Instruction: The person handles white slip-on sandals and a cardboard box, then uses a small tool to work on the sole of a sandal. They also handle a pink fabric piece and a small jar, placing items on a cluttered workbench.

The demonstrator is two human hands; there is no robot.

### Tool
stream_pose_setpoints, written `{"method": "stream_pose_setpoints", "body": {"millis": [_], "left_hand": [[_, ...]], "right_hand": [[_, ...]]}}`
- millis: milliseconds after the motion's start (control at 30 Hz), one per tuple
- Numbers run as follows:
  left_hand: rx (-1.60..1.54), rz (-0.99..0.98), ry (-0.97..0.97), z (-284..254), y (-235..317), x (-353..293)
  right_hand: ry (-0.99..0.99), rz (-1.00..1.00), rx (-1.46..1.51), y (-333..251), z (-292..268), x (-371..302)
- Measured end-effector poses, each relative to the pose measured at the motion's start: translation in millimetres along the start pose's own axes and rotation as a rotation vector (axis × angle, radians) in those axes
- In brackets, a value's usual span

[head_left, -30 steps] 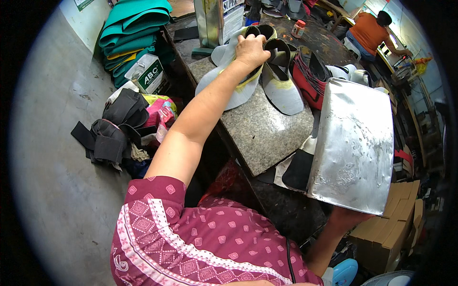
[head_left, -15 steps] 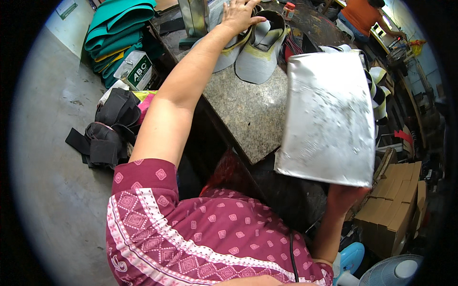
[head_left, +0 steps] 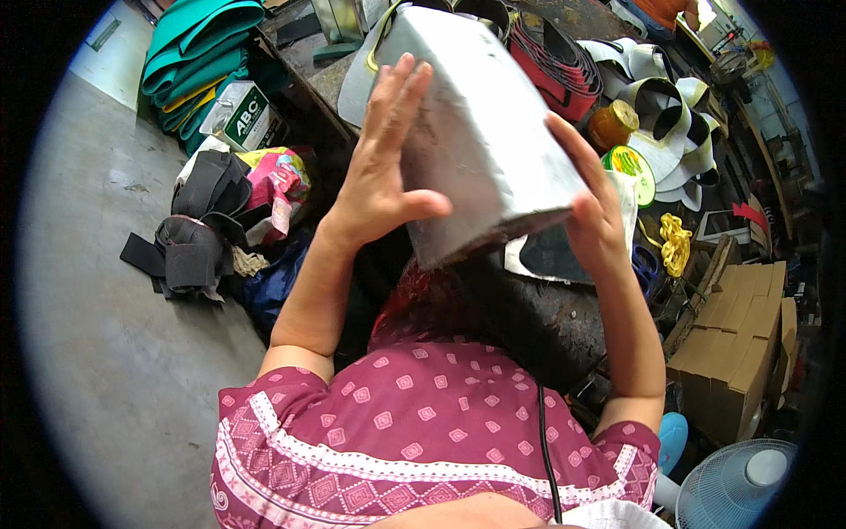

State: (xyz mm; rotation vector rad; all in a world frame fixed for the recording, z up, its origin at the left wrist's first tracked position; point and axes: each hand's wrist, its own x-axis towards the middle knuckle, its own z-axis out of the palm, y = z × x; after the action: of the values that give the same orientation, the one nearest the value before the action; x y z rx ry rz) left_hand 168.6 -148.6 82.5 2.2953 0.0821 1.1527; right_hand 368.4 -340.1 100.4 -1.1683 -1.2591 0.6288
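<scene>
A silvery block [head_left: 480,115] with flat, slightly dented faces is held up tilted over the front of the workbench. My right hand [head_left: 595,207] grips its lower right edge, thumb on the near side and fingers along the face. At its left side is my left hand [head_left: 374,172], fingers stretched out and thumb apart, against or just in front of the block; contact is hard to tell. Behind the block, a grey shoe upper [head_left: 355,86] with yellow edging shows in part. The stone slab on the bench is mostly hidden. Under the block lies a dark piece with a white border [head_left: 560,254].
Right of the block are stacked red-and-black strips [head_left: 564,75], an amber jar [head_left: 614,123], grey-white uppers [head_left: 670,132] and yellow cord [head_left: 675,245]. Folded green sheets [head_left: 198,53] and black scraps [head_left: 198,256] lie left. Cardboard [head_left: 727,353] and a fan [head_left: 740,489] stand right.
My left hand has come back from the shoe uppers to the block. My right hand has brought the block leftward and turned it, uncovering the jar, cord and strips.
</scene>
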Motion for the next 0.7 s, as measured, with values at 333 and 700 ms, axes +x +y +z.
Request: {"method": "stream_pose_setpoints", "body": {"millis": [333,700], "left_hand": [[0.421,0.193,0.034,20,44,9],[0.408,0.338,0.212,38,19,11]], "right_hand": [[0.001,-0.078,-0.233,21,-10,33],[0.184,-0.086,-0.805,36,40,-40]]}}
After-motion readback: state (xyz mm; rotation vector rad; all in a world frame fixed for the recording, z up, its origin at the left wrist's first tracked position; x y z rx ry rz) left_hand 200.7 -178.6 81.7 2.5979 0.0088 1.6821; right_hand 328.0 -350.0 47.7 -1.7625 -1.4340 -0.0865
